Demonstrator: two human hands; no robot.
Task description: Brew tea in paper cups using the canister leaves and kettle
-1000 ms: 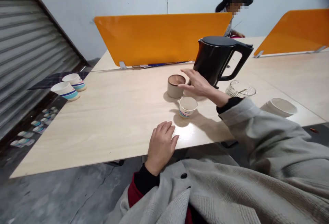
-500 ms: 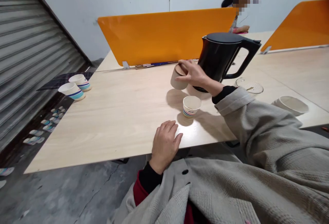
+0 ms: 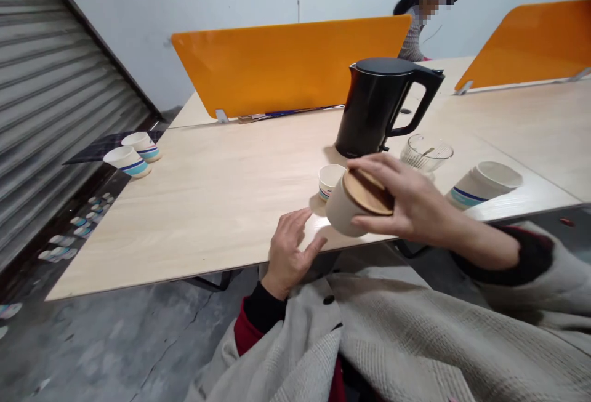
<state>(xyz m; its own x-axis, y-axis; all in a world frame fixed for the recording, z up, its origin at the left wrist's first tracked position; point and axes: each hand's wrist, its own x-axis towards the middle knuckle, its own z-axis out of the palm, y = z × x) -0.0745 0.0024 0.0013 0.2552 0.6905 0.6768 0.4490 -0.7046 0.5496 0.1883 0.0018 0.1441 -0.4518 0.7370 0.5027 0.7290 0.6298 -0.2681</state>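
Head view shows your right hand (image 3: 410,208) gripping the grey canister (image 3: 342,212) around its lidded end, fingers on the far side and thumb on the near side, so that it tilts over the near edge of the table (image 3: 207,192) with its wooden lid (image 3: 367,192) turned up toward your palm. Your left hand (image 3: 290,249) is at that edge just beside it, fingers loosely spread and holding nothing. Closest in your way is the small paper cup (image 3: 329,181), upright right behind the canister and partly hidden by it. Beyond your right knuckles stands the black kettle (image 3: 369,109), handle to the right, with the clear glass cup (image 3: 427,154) near its base; a larger paper cup (image 3: 482,183) is farther right, near the edge. An orange divider (image 3: 277,72) closes off the back, another person (image 3: 410,39) behind it. Two striped paper cups (image 3: 128,163) sit well apart at the table's left edge.
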